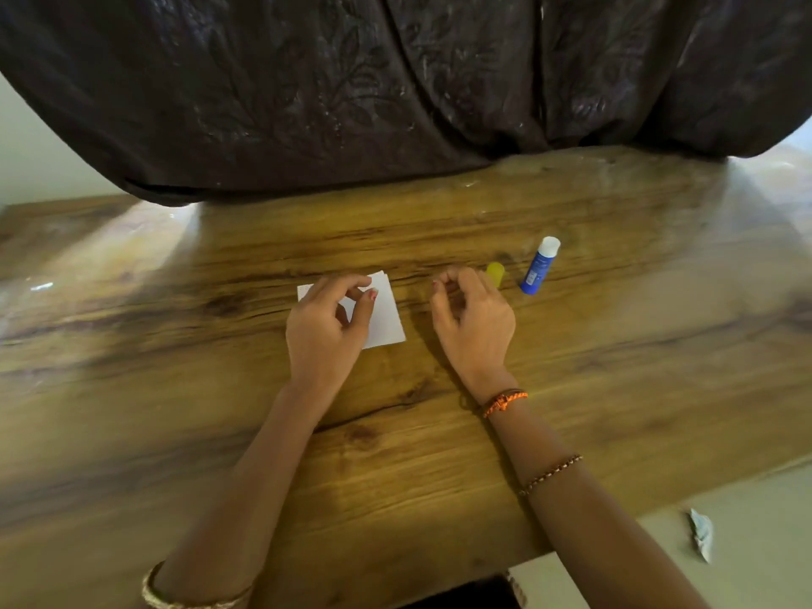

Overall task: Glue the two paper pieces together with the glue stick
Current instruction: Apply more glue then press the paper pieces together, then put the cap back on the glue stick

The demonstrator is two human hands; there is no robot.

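Observation:
White paper pieces lie stacked on the wooden table, one edge peeking out at the far side. My left hand rests over their left part, thumb and fingers curled with the thumb tip touching the sheet. My right hand hovers just right of the paper, fingers loosely curled and holding nothing. Beyond it stands the blue glue stick, uncapped, its white glue tip showing. Its yellow cap sits on the table beside it, partly hidden by my right fingers.
A dark patterned cloth hangs over the table's far edge. A crumpled scrap of paper lies on the floor at the lower right, past the table's near corner.

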